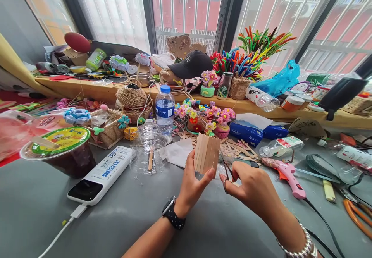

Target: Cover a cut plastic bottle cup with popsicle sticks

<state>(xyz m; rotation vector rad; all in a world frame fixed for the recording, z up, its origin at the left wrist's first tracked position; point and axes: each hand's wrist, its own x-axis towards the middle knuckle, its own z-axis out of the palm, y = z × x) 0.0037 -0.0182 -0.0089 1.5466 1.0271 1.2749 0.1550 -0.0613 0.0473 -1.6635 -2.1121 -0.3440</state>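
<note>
- the stick panel [207,153] is above the worktop [116,219], in front of the loose sticks [241,149]; the left hand [192,186] holds it upright, a little tilted.
- i judge it is very light and stiff, with dry wood that hardly slips; the seams between the sticks are probably its weak place (a hard squeeze could open them).
- the best hold is, i think, at the low part and the side edge, as here, with gentle pressure.
- the left fingers are clamped on the panel: the thumb is at the lower right, the others at the left side and partly hidden.
- the left forearm slants up to the right, with the palm turned inward.
- the right hand [251,182] is bent at the wrist, its fingers curled round the scissors [225,165]; whether the blades touch the panel, i cannot tell.
</note>
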